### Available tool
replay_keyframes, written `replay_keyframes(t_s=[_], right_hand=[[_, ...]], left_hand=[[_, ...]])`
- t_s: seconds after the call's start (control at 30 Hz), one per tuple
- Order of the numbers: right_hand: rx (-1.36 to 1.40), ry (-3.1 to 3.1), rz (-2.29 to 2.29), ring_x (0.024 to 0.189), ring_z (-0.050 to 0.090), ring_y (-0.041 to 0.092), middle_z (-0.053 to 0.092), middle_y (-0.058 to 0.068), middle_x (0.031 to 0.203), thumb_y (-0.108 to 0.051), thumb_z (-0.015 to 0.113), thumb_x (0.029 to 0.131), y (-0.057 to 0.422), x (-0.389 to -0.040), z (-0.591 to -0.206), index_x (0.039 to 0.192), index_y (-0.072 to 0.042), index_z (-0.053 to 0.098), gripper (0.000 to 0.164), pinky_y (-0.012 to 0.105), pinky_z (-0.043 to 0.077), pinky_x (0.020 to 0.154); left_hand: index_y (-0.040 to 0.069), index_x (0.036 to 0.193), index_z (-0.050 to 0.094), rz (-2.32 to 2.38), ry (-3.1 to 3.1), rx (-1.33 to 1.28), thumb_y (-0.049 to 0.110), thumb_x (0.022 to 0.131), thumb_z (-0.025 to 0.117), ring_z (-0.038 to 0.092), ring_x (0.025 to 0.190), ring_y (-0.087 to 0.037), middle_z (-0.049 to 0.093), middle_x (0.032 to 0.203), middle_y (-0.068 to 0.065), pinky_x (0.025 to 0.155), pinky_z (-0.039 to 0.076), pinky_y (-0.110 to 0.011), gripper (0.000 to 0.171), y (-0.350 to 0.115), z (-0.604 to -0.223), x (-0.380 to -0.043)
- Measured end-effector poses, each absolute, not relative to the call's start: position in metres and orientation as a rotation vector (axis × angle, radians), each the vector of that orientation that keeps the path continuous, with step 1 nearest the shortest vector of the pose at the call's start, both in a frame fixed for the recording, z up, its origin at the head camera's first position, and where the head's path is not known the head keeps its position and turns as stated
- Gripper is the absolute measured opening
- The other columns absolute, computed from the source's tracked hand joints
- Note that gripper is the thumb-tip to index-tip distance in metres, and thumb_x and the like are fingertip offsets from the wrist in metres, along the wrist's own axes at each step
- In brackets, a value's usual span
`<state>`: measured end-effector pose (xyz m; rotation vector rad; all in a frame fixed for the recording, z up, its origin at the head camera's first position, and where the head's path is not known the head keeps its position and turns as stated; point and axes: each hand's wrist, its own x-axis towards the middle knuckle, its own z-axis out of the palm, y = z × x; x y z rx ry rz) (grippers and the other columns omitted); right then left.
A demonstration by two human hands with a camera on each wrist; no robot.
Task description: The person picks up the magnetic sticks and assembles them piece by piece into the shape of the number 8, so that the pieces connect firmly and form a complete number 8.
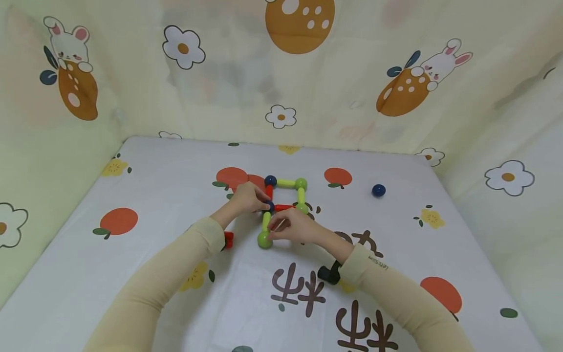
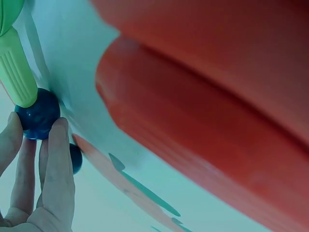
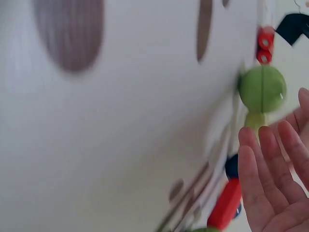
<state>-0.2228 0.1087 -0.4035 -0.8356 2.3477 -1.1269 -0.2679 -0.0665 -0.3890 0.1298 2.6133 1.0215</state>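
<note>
A square of rods and balls lies on the table, with red rods (image 1: 283,208) and light green rods (image 1: 286,183) joining blue and green balls. My left hand (image 1: 249,198) pinches the near-left blue ball (image 2: 38,113) between thumb and fingers. From that ball a light green rod (image 1: 266,221) runs toward me to a larger-looking green ball (image 1: 264,240). Beside this rod and ball is my right hand (image 1: 296,226), its fingers extended and the thumb apart from them in the right wrist view. Whether its fingertips touch the rod cannot be told.
Red rods (image 1: 229,239) lie under the left wrist, looming close in the left wrist view. A loose blue ball (image 1: 378,190) sits at the right on the patterned tablecloth (image 1: 145,274). A black device (image 1: 330,274) shows beneath the right wrist. Printed cloth (image 1: 228,88) hangs behind.
</note>
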Motion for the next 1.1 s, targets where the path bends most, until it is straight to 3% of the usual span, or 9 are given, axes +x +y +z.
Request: replay_keyframes(t_s=[0.4, 0.7, 1.1], right_hand=[[-0.792, 2.615, -0.995, 0.09, 0.061, 0.026, 0.065, 0.012, 0.1, -0.015, 0.072, 0.079, 0.145, -0.241, -0.383, 0.103, 0.0, 0.066, 0.029, 0.029, 0.051, 0.072], [-0.686, 2.676, -0.989, 0.09, 0.059, 0.024, 0.064, 0.009, 0.1, -0.015, 0.074, 0.076, 0.164, -0.254, -0.388, 0.105, -0.003, 0.066, 0.032, 0.03, 0.051, 0.071], [-0.569, 2.673, -0.9, 0.077, 0.059, 0.017, 0.065, 0.004, 0.087, -0.017, 0.076, 0.075, 0.168, -0.269, -0.398, 0.094, -0.005, 0.069, 0.024, 0.027, 0.048, 0.064]], left_hand=[[0.008, 0.099, 0.072, 1.02, 2.613, 0.146, 0.013, 0.077, 0.074, 0.056, 0.066, -0.014, 0.065, 0.09, -0.006, 0.055, 0.045, -0.018, 0.023, -0.065, -0.388, -0.27], [0.009, 0.099, 0.072, 1.014, 2.607, 0.138, 0.014, 0.076, 0.075, 0.055, 0.07, -0.015, 0.064, 0.087, -0.005, 0.056, 0.044, -0.018, 0.024, -0.066, -0.392, -0.272], [0.009, 0.099, 0.072, 0.99, 2.616, 0.12, 0.013, 0.076, 0.074, 0.056, 0.071, -0.015, 0.063, 0.088, -0.006, 0.058, 0.047, -0.019, 0.023, -0.065, -0.39, -0.27]])
